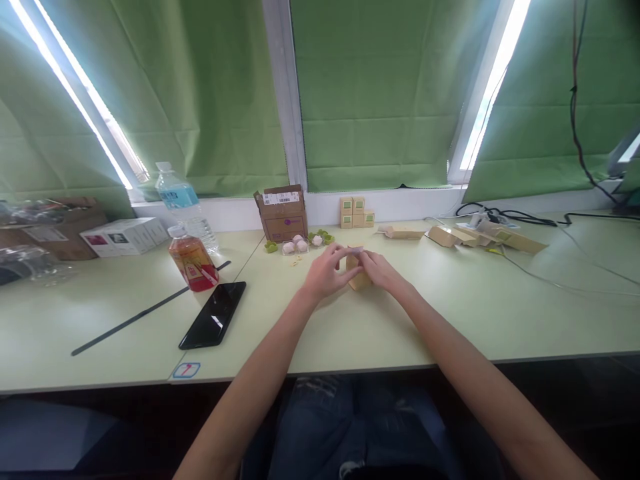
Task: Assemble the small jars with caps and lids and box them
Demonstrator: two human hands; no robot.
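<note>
A small kraft-paper box (360, 281) stands on the table in front of me, between my two hands. My left hand (326, 272) is at its left side, thumb and forefinger curved to its upper edge. My right hand (379, 269) closes on its top right side, fingers bent over the rim. A pale lilac piece (355, 249) shows at the top between the fingertips; whether it is a flap or something apart, I cannot tell. Behind the hands lie pink round pieces (295, 245) in a clear tray and small green cups (324, 236).
Several small kraft boxes with green labels (356, 213) are stacked at the back. Unfolded kraft boxes (450, 236) and cables (520, 217) lie right. An open brown carton (283, 215), a red drink bottle (194, 261), a water bottle (183, 200) and a black phone (214, 316) are left.
</note>
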